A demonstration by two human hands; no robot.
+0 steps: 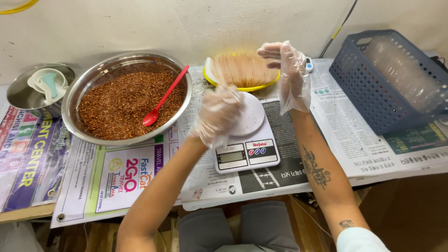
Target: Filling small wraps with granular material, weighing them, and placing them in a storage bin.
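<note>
- Left hand (218, 116) in a loose clear plastic glove, hovering right over the round white platform of the digital kitchen scale (246, 140); fingers bunched and blurry, so can't tell if anything's pinched in there.
- Right hand (290, 74) also gloved, raised above the scale's far right edge, fingers spread wide and flat, nothing in it.
- Just behind both hands, a yellow bowl (261, 87) stacked with thin tan sheets fanned out, touching the white wall side of the table.
- To the left, a big steel bowl (74, 100) full of coarse reddish-brown flakes, with a red plastic spoon (164, 99) lying in it, handle leaning over the right rim.
- Further left, a smaller steel bowl (21, 93) with pale green scoops nested inside.
- Far right, a blue-grey perforated basket (368, 100) holding a stack of clear plastic containers, well apart from the hands.
- Everything sitting on spread newspaper (354, 144) and flyers over the table.
- Scale display facing the person, just beyond grey-clad knees at the bottom edge.
</note>
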